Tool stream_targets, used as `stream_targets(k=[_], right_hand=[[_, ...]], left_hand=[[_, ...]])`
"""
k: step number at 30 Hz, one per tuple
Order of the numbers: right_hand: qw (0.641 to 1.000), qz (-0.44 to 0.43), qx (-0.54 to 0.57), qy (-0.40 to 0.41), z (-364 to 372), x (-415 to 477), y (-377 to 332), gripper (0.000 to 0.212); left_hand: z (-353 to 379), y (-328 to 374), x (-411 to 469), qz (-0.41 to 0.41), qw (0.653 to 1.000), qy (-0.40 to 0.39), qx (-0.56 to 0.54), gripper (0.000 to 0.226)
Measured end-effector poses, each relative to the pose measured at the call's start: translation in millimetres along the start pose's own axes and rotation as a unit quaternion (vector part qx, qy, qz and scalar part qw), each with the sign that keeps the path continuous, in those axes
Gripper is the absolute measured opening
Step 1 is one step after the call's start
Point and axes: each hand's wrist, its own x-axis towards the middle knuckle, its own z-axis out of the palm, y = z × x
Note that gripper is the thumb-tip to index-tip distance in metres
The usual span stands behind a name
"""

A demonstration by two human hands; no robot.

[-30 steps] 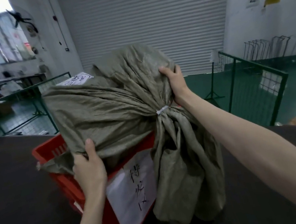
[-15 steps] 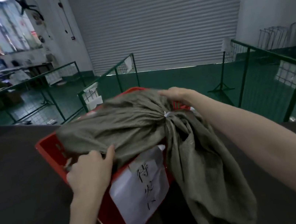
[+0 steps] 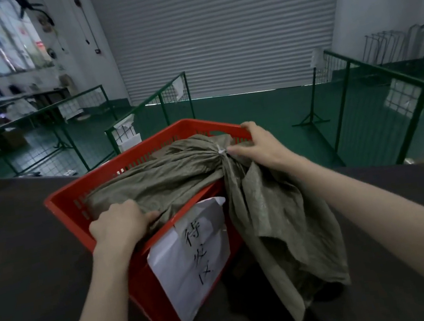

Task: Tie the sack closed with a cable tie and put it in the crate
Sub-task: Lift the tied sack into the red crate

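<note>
The olive woven sack lies inside the red slatted crate, its bulk filling the basin from the left wall toward the right corner. A white cable tie cinches the neck just inside the crate's right rim, and the loose mouth of the sack spills over that near-right corner and hangs down outside onto the dark table. The left hand is curled over the near rim, fingers pressing into the fabric there. The right hand rests at the far right rim, fingers bent around the gathered neck beside the tie; whether it grips cloth or only the rim cannot be told. A white paper label with handwritten characters covers the crate's near wall. The table lies bare to the left of the crate. Beyond the table edge, green mesh fence panels border a green floor before a closed roller shutter.
</note>
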Motion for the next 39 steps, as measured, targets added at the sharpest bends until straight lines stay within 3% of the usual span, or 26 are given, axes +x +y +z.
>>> stream_targets(k=[2, 5, 9, 11, 13, 16, 18, 20, 22, 24, 26, 27, 29, 32, 35, 37, 39], right_hand=[[0.999, 0.020, -0.025, -0.002, 15.2, -24.3, 14.2, 0.106], [0.998, 0.067, -0.002, -0.007, 37.2, -52.0, 37.7, 0.121], [0.971, 0.145, 0.190, -0.020, 51.2, -76.5, 59.8, 0.128], [0.943, 0.208, 0.256, -0.046, 51.7, -84.2, 62.0, 0.109], [0.926, 0.232, 0.293, -0.059, 48.0, -87.9, 60.0, 0.074], [0.915, 0.223, 0.331, -0.056, 29.0, -91.7, 45.4, 0.040], [0.914, 0.206, 0.345, -0.055, 17.1, -92.5, 39.8, 0.038], [0.921, 0.175, 0.344, -0.056, 9.0, -93.9, 35.3, 0.044], [0.940, 0.149, 0.302, -0.064, 5.9, -97.8, 33.7, 0.054], [0.954, 0.128, 0.259, -0.075, 4.7, -105.3, 34.4, 0.057], [0.964, 0.100, 0.228, -0.091, 3.5, -114.7, 38.2, 0.053], [0.972, 0.084, 0.199, -0.091, 1.6, -119.0, 41.1, 0.051], [0.988, 0.056, 0.122, -0.080, -6.1, -125.8, 45.2, 0.052], [0.993, 0.037, 0.082, -0.076, -15.9, -132.4, 48.8, 0.056], [0.981, 0.024, 0.177, -0.071, -18.8, -136.2, 36.3, 0.078], [0.965, 0.007, 0.257, -0.057, -14.7, -132.9, 22.5, 0.080], [0.951, -0.009, 0.306, -0.042, -6.0, -127.9, 9.5, 0.074]], left_hand=[[0.2, 8.4, -10.1, 0.012, 0.999, 0.045, 0.025, 0.044], [2.2, 22.8, -27.9, 0.027, 0.990, 0.135, 0.024, 0.037], [6.8, 45.4, -46.6, 0.110, 0.977, 0.181, -0.025, 0.034], [13.4, 57.6, -55.8, 0.156, 0.973, 0.162, -0.052, 0.031], [29.3, 68.2, -62.0, 0.215, 0.962, 0.144, -0.085, 0.028], [74.3, 82.9, -59.3, 0.285, 0.932, 0.007, -0.222, 0.041], [101.4, 94.2, -55.4, 0.281, 0.881, -0.120, -0.361, 0.075], [120.2, 105.1, -55.6, 0.222, 0.805, -0.222, -0.504, 0.097], [125.2, 119.0, -63.8, 0.141, 0.694, -0.332, -0.624, 0.092], [127.7, 135.4, -72.4, 0.099, 0.583, -0.368, -0.718, 0.067], [123.9, 150.2, -78.5, 0.080, 0.532, -0.342, -0.770, 0.047], [120.7, 155.4, -80.5, 0.076, 0.531, -0.327, -0.778, 0.044], [113.2, 159.7, -81.3, 0.082, 0.565, -0.282, -0.771, 0.046], [92.6, 157.0, -78.7, 0.162, 0.668, -0.172, -0.705, 0.053], [52.1, 154.3, -59.2, 0.244, 0.768, -0.031, -0.591, 0.051], [20.0, 149.8, -33.3, 0.292, 0.832, 0.068, -0.466, 0.042], [-8.1, 139.6, -4.6, 0.346, 0.878, 0.111, -0.313, 0.040]])
